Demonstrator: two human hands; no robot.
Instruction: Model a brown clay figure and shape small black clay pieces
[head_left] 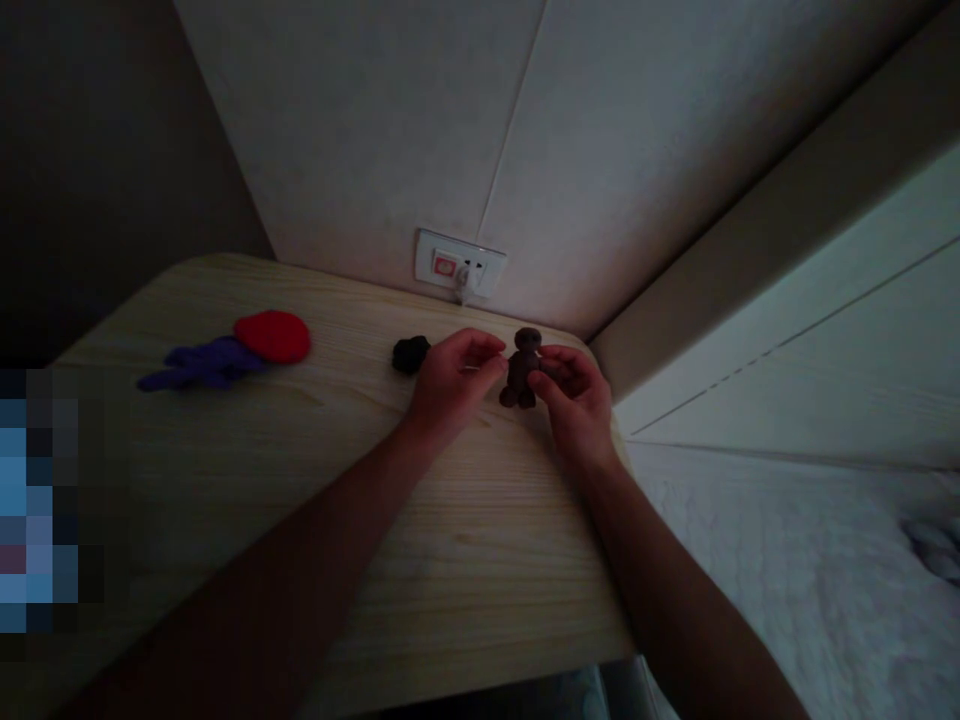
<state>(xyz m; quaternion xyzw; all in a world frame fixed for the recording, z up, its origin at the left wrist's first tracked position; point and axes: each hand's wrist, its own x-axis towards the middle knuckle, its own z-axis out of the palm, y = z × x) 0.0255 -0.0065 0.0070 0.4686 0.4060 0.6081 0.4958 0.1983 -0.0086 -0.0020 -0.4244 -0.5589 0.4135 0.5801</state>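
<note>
A small brown modelling-clay figure [523,372] with a round head, a rounded body and two stubby feet is upright between my hands near the table's far right corner. My right hand [581,400] grips its right side, the thumb across the front of the body and the fingers behind. On the other side my left hand [456,378] is closed in a pinch, thumb and forefinger tips at the figure's left edge, where an arm may be hidden. Just left of that hand lies a black lump of clay [410,355], partly covered by it.
Farther left on the wooden table [465,560] lie a flat red clay piece [274,337] and a knobbly purple clay piece [206,362], touching each other. A wall socket [460,265] with a plug sits behind the table. A white quilted surface [772,560] is on the right.
</note>
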